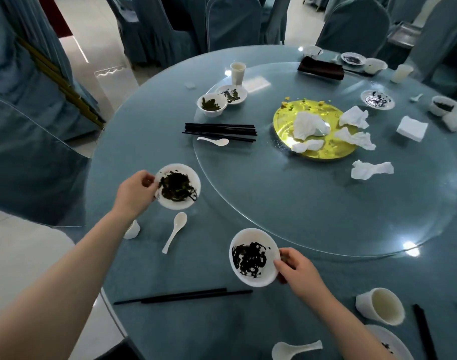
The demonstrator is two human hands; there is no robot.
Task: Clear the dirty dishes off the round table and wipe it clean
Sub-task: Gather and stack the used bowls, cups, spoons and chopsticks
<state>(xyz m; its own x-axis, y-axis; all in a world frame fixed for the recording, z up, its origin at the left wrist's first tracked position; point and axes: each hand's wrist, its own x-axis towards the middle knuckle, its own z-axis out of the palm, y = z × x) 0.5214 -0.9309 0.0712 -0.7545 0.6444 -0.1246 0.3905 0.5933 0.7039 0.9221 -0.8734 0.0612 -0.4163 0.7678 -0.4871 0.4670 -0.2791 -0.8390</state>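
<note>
The left hand pinches the rim of the far-left bowl; the right hand pinches the near bowl, both on the counter. One-sided rim grips risk tipping; wet residue could spill onto the cloth.

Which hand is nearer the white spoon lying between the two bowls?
Left. The left hand grips a bowl just up-left of the white spoon; the right hand holds another bowl farther off, to the spoon's right.
</note>
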